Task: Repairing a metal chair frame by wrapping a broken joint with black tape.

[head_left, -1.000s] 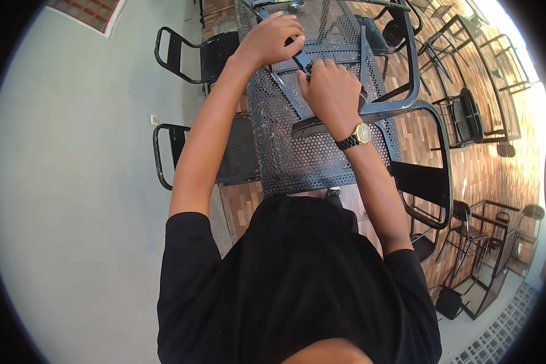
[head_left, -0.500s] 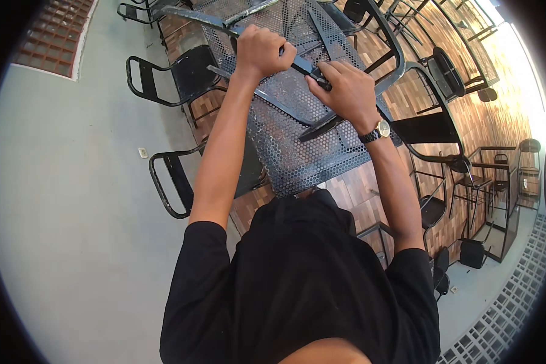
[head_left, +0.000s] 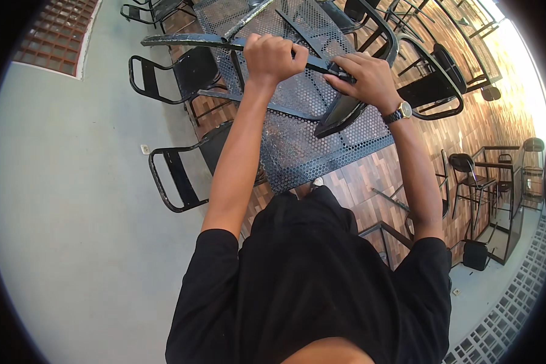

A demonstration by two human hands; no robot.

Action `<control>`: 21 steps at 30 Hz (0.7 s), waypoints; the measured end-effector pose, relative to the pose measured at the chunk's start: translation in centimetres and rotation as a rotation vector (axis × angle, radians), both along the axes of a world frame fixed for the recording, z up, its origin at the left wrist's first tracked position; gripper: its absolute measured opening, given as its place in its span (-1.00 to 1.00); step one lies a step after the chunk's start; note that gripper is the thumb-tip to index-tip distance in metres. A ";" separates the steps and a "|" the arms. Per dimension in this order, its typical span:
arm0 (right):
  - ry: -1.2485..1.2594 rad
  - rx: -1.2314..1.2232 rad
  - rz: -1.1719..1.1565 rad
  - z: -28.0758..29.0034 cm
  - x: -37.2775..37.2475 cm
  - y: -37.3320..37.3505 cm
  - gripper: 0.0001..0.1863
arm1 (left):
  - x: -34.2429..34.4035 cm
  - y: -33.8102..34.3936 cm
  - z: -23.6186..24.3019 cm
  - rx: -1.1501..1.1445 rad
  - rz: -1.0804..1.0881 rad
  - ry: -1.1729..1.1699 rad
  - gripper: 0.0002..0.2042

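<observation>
My left hand [head_left: 272, 59] is closed round a long dark metal bar [head_left: 185, 40], which lies crosswise over a perforated metal table [head_left: 300, 164]. My right hand [head_left: 367, 79] grips the same bar farther right, its thumb lying along the near side. A scuffed metal tube [head_left: 246, 21] meets the bar just left of my left hand. Other dark frame pieces rest on the tabletop, including an angled black piece [head_left: 337, 121] below my right hand. Whether these pieces are joined is hard to make out.
Black chairs [head_left: 194, 73] stand left of the table beside a pale wall [head_left: 73, 200] with a gridded window [head_left: 57, 33]. More chairs [head_left: 428, 91] are close on the right. Metal-framed tables and chairs [head_left: 479, 182] stand farther right on wood-patterned flooring [head_left: 364, 176].
The bar has swung to a flatter, more crosswise angle. Both hands have shifted right in the picture, and the left has closed into a fist round the bar. The view has turned slightly.
</observation>
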State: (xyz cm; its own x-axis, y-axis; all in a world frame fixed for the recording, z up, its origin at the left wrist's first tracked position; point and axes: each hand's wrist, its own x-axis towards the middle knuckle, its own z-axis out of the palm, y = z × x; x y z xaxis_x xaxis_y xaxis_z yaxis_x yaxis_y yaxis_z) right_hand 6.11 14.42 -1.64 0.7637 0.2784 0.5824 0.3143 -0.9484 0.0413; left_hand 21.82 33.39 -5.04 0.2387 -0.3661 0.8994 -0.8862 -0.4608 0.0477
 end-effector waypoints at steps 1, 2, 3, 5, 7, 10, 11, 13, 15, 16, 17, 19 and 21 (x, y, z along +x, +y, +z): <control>0.015 0.009 0.008 -0.1 -0.2 -0.7 -0.56 | -0.5 -0.2 -0.1 0.028 0.030 0.011 -0.70; 0.026 0.018 0.017 -0.1 -0.3 -1.3 -0.56 | -0.9 -0.5 -0.1 0.055 0.062 0.020 -0.72; 0.043 0.017 0.017 -0.3 -0.4 -1.9 -0.55 | -1.4 -0.8 -0.2 0.043 0.073 0.020 -0.69; 0.029 0.045 0.021 -0.3 -0.7 -2.9 -0.54 | -2.4 -1.4 0.3 0.061 0.096 0.036 -0.68; 0.022 0.075 0.029 0.4 -1.2 -4.4 -0.53 | -3.8 -2.4 1.4 0.080 0.125 0.059 -0.66; 0.015 0.159 -0.011 -0.6 -1.4 -4.2 -0.50 | -4.7 -0.9 1.7 0.218 0.120 0.157 -0.68; 0.007 0.166 -0.034 -0.7 -1.7 -3.5 -0.50 | -4.8 -0.2 1.8 0.226 0.123 0.157 -0.68; -0.007 0.185 -0.081 -0.7 -1.8 -2.6 -0.51 | -4.7 1.2 1.9 0.259 0.030 0.205 -0.71; -0.040 0.181 -0.097 -0.9 -2.1 -2.1 -0.51 | -4.5 2.5 2.1 0.286 -0.014 0.246 -0.70; -0.073 0.171 -0.115 -0.9 -2.3 -1.8 -0.51 | -4.3 3.0 2.1 0.276 -0.026 0.204 -0.71; -0.058 0.188 -0.126 -1.1 -2.5 -2.0 -0.51 | -4.1 3.5 2.5 0.261 -0.039 0.158 -0.72; -0.077 0.195 -0.100 -1.3 -2.6 -2.5 -0.51 | -3.5 4.3 2.2 0.237 -0.046 0.186 -0.71; -0.075 0.201 -0.094 -1.3 -2.6 -2.2 -0.53 | -3.3 4.4 2.0 0.224 -0.112 0.147 -0.71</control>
State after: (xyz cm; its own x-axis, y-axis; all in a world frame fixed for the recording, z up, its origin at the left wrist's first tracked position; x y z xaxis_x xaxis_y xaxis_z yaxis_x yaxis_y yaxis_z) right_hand 3.50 12.20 -2.92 0.7335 0.0806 0.6749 0.2273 -0.9649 -0.1318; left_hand 18.51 37.83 -3.04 0.3079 -0.5832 0.7517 -0.9231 -0.3745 0.0876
